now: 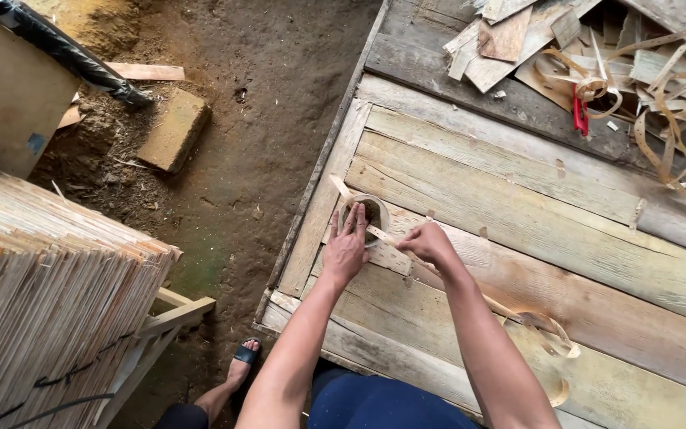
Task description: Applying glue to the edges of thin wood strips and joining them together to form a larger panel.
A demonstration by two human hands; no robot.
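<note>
Rough plank workbench [533,199], weathered and pale, over a packed dirt floor [263,119]. Heap of curled wood strips and offcuts [645,71] at far right corner, a red tool [580,115] among them. Stacked thin veneer sheets [49,294] on a frame at left; wood block [173,129] on the dirt beyond. Small coiled strip ring [364,214] standing near bench's left edge. Left hand [345,250] flat, fingers spread apart, pressing down on the ring. Right hand [429,242] pinched shut on the thin strip [391,238] just beside the ring; strip's loose tail [545,326] curling along the right forearm
</note>
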